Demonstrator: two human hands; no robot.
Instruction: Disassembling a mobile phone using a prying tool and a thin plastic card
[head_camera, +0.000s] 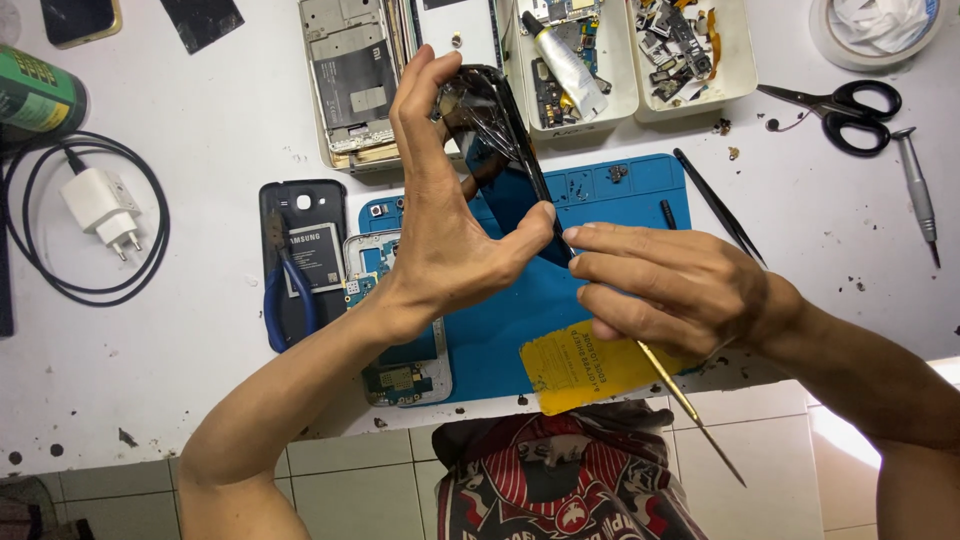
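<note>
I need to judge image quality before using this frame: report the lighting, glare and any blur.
Head view: bright, even light on the white table, shadows soft; glare streaks on the glossy black phone panel held by the left hand; a washed-out bright patch at the right edge on the floor tiles; the right hand, its thin tool and the scissors look sharp, no obvious blur.

Cracked black screen panel (495, 125) held upright mid-frame over the blue mat (620, 200), yellow label (585, 365) at mat's front edge, white glue tube (565, 65) in a tray up top, green can (35, 95) far left, dark phone screen (80, 20) top-left corner.
</note>
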